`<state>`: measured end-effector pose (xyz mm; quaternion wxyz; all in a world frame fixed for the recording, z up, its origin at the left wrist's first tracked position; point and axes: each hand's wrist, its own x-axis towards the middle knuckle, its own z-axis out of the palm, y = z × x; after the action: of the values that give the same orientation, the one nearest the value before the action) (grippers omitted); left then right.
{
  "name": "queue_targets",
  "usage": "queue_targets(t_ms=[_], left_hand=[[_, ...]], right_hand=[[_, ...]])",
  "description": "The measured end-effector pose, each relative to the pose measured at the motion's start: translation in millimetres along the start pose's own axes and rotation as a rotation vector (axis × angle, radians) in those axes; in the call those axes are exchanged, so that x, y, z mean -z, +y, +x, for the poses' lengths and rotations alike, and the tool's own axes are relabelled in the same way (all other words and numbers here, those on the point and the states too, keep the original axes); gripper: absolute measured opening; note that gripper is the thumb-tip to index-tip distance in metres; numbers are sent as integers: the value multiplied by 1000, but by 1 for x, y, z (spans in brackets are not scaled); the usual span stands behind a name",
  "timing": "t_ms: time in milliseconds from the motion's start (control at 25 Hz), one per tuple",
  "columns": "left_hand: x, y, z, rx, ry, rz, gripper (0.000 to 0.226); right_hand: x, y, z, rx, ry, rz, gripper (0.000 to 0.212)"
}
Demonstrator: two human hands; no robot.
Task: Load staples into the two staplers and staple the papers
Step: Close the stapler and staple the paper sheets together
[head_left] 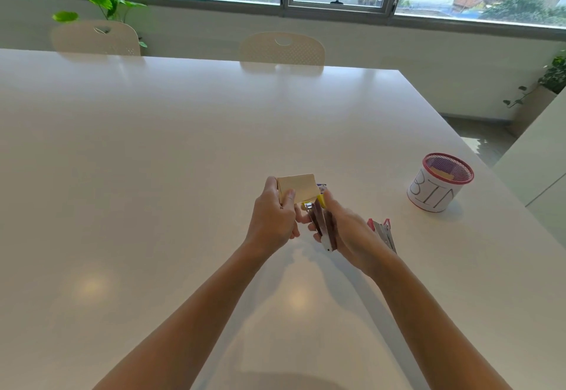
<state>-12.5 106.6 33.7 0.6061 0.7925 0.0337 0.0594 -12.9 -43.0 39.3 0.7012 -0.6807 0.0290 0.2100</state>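
My left hand (274, 218) pinches a small stack of pale yellow papers (298, 187), thumb on top, a little above the white table (153, 160). My right hand (346, 230) grips a dark brown and silver stapler (323, 225) with a yellow front part, its nose at the papers' near right corner. Whether the papers sit inside the stapler's jaw I cannot tell. A second stapler (384, 233), red and silver, lies on the table just right of my right wrist. A small purple item shows behind the papers, mostly hidden.
A mesh cup (441, 183) with a red rim and a white label reading BIN stands at the right, near the table's right edge, something tan inside it. Two cream chairs (281, 49) stand at the far side, below the windows.
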Motion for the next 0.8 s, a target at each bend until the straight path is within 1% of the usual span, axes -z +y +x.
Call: queue_targets(t_ms=[80,200,400,560,680,800], left_hand=[[0,1,0,-12,-7,-22,8],[0,2,-1,-15,-8,-76,9],[2,5,-2,-11,-32,-124,11],[2,4,-4,-21,-5,-32,11],[1,3,-5,-40,25,55,13],[0,4,-7,-30,9,46,12]], right_hand=[[-1,-2,1,-47,4,93,52],[-3,-3,1,-79,-5,173,46],[-5,-3,0,-58,-32,144,42],[-3,-3,0,-39,-45,205,43],[0,-2,0,-84,-55,280,42],[2,-3,-1,-117,-111,398,52]])
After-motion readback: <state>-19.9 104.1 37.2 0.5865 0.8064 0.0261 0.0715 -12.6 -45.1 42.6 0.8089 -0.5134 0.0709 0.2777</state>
